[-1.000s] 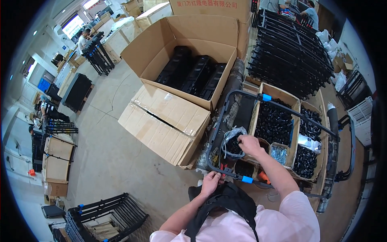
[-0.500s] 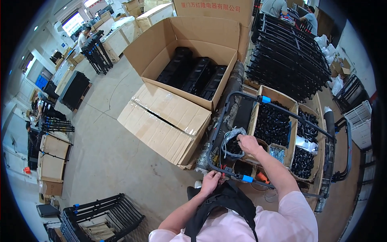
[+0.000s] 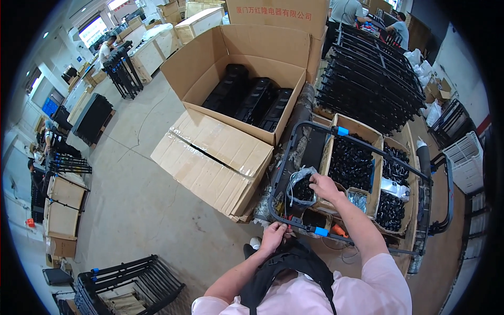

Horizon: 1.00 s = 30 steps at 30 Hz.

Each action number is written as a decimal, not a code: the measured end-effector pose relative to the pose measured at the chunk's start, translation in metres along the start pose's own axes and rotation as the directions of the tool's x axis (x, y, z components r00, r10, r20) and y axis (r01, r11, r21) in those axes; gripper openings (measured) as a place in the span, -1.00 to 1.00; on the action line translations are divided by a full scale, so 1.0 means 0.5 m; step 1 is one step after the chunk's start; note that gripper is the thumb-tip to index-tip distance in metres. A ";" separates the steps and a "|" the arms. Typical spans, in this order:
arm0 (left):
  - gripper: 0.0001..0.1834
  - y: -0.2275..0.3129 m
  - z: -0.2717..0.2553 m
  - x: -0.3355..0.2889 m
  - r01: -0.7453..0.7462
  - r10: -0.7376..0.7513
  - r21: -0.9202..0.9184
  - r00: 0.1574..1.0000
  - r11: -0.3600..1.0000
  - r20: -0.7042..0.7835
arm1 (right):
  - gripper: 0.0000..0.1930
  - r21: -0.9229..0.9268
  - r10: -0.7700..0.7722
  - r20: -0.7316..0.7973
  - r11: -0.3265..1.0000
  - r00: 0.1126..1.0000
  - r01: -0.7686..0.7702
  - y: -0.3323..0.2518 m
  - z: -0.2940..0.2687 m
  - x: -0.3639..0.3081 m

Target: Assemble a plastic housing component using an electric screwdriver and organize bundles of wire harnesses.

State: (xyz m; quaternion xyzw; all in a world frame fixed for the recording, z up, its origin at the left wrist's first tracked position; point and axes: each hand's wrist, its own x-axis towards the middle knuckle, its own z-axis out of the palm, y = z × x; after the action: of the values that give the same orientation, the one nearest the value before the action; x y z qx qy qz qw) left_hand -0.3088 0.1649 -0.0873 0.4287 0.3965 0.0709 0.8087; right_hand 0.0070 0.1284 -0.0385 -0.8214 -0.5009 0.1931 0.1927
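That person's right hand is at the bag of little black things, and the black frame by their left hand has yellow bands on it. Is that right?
Not quite: the bands on the black frame are blue, not yellow, as the head view shows. The right hand is indeed at the bag.

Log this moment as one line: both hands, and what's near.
Left hand: at near edge of black frame; right hand: at mouth of plastic bag; grips: unclear; nearby: black parts

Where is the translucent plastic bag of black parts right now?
The bag is right of centre in the head view, left of the silver hardware, with the right hand at its opening.
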 end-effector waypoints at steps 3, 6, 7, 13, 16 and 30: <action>-0.79 0.000 -0.002 -0.004 -0.016 0.016 -0.005 1.000 1.000 -0.022 | -0.71 0.226 0.113 0.021 0.967 0.993 -0.115 -0.021 -0.012 -0.017; -0.75 -0.009 -0.008 0.002 -0.023 0.023 -0.027 1.000 0.999 0.004 | -0.68 0.248 0.128 -0.045 0.962 0.991 -0.113 -0.023 -0.007 -0.031; -0.75 -0.011 -0.009 0.003 -0.003 0.004 -0.050 1.000 0.999 0.020 | -0.68 0.316 0.163 -0.067 0.939 0.984 -0.134 -0.021 -0.003 -0.035; -0.75 0.002 -0.002 -0.002 0.016 -0.014 -0.070 0.999 0.997 0.036 | -0.73 0.690 0.321 -0.024 0.691 0.947 -0.217 -0.032 0.021 -0.115; -0.76 0.001 -0.011 -0.004 -0.007 0.008 -0.071 1.000 0.997 0.013 | -0.75 0.824 0.309 0.140 0.490 0.941 -0.284 -0.115 -0.003 -0.194; -0.75 0.067 -0.035 0.002 0.185 -0.183 0.110 0.983 0.977 -0.031 | -0.87 0.858 0.484 0.500 -0.387 0.718 -0.336 -0.162 0.294 -0.386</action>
State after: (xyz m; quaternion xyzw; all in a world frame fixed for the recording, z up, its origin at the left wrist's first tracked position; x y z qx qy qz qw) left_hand -0.3132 0.1973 -0.0683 0.4345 0.4460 -0.0223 0.7822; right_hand -0.2101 0.0077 -0.0983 -0.5051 0.1830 0.5106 0.6713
